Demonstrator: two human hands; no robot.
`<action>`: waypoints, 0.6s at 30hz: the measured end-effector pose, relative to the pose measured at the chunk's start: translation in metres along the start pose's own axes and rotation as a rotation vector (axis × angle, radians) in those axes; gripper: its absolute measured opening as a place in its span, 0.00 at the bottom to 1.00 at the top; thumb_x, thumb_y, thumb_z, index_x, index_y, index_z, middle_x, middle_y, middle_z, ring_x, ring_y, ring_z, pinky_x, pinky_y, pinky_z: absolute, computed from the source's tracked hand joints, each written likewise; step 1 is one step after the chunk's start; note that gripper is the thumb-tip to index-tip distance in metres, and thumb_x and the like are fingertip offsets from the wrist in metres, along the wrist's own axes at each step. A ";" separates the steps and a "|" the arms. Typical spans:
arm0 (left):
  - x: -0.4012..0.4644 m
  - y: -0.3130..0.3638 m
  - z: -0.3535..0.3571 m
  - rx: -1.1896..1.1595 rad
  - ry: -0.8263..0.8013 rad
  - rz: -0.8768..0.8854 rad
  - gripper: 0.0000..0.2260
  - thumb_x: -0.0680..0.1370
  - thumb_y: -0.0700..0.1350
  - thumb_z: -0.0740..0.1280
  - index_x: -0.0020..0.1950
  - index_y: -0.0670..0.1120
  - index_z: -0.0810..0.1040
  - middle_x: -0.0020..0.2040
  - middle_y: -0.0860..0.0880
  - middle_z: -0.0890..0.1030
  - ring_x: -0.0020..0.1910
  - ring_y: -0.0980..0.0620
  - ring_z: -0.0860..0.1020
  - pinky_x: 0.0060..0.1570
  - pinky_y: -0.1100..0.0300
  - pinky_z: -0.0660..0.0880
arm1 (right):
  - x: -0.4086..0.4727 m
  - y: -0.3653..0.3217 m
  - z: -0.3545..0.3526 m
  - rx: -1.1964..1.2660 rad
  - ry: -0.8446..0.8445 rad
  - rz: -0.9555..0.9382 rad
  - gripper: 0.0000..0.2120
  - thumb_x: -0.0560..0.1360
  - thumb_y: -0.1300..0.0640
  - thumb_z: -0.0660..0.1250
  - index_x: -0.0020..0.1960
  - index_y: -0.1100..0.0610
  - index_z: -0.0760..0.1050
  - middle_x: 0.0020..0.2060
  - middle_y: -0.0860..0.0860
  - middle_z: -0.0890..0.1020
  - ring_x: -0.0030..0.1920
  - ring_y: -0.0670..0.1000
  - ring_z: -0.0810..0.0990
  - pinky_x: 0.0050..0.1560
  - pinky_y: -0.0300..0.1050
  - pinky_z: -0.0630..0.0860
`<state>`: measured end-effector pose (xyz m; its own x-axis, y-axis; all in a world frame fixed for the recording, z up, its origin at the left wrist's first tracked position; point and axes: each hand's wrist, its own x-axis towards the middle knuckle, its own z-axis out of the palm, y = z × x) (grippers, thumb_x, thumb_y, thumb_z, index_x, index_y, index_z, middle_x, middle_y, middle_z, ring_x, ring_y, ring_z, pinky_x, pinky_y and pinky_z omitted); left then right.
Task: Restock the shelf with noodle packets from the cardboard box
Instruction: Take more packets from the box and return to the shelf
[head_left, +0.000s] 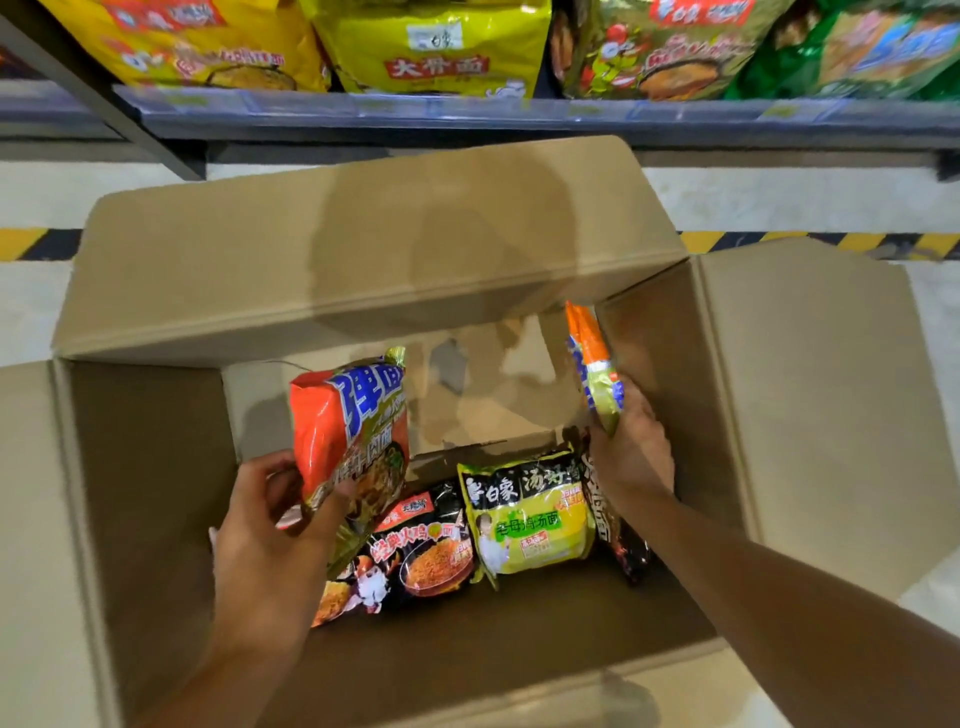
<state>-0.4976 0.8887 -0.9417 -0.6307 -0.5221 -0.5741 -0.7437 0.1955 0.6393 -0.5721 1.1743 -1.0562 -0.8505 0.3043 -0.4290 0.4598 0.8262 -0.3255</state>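
Note:
An open cardboard box (156, 467) stands on the floor below me. Inside it, my left hand (265, 535) grips an orange noodle packet (348, 431) by its lower edge and holds it upright. My right hand (631, 452) grips a second orange packet (592, 364), seen edge-on against the box's right wall. On the box bottom lie a black packet (421, 556), a yellow-green packet (530, 519) and another dark packet (618, 530) standing on edge at the right. The shelf (519, 117) runs across the top of the view.
Yellow noodle bags (436, 47) and green ones (675, 52) fill the shelf above its grey front rail. The box's four flaps are spread open; the far flap (363, 249) leans toward the shelf. A yellow-black hazard stripe (779, 241) crosses the pale floor.

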 end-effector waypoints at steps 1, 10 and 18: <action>-0.001 -0.001 -0.003 -0.008 0.006 -0.005 0.16 0.73 0.42 0.76 0.56 0.51 0.75 0.51 0.56 0.83 0.53 0.59 0.80 0.54 0.49 0.79 | -0.001 -0.003 -0.009 0.007 0.001 0.020 0.23 0.79 0.52 0.65 0.72 0.53 0.68 0.62 0.56 0.80 0.60 0.62 0.78 0.57 0.55 0.76; -0.044 0.042 -0.071 -0.129 0.006 -0.009 0.15 0.72 0.43 0.75 0.55 0.52 0.74 0.53 0.54 0.84 0.53 0.55 0.83 0.47 0.52 0.81 | -0.049 -0.040 -0.100 0.135 -0.134 -0.174 0.26 0.78 0.42 0.64 0.72 0.51 0.67 0.63 0.50 0.78 0.63 0.53 0.78 0.61 0.53 0.75; -0.029 -0.008 -0.069 -0.124 0.028 0.067 0.18 0.72 0.40 0.75 0.58 0.50 0.75 0.49 0.55 0.85 0.49 0.55 0.84 0.47 0.52 0.81 | -0.044 -0.042 0.038 -0.157 -0.404 -0.164 0.60 0.66 0.33 0.74 0.80 0.50 0.37 0.80 0.56 0.43 0.79 0.63 0.42 0.76 0.60 0.53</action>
<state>-0.4582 0.8452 -0.8950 -0.6703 -0.5347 -0.5146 -0.6661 0.1278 0.7349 -0.5440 1.1085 -1.0560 -0.7267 -0.0196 -0.6867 0.2569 0.9193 -0.2981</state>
